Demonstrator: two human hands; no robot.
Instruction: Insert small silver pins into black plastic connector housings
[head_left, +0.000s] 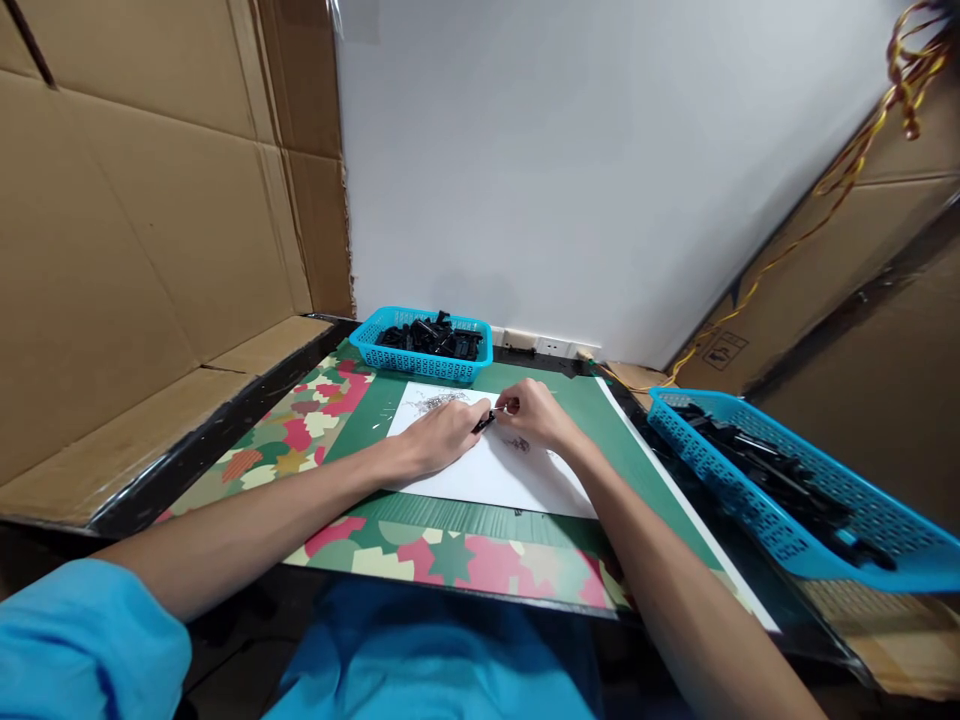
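Over a white sheet, my left hand is closed around a small black plastic part, whose end sticks out past the fingertips. My right hand meets it from the other side, thumb and fingers pinched on a thin, shiny metal piece too small to name. That piece points at the black part. Beyond my left hand lies a scatter of tiny metal pieces on the sheet. A smaller cluster of tiny brownish pieces sits just below my right hand.
A blue basket of black plastic parts stands at the back of the green mat. Another blue basket, holding longer black parts, is at the right. Cardboard walls flank the table; power sockets line the back wall.
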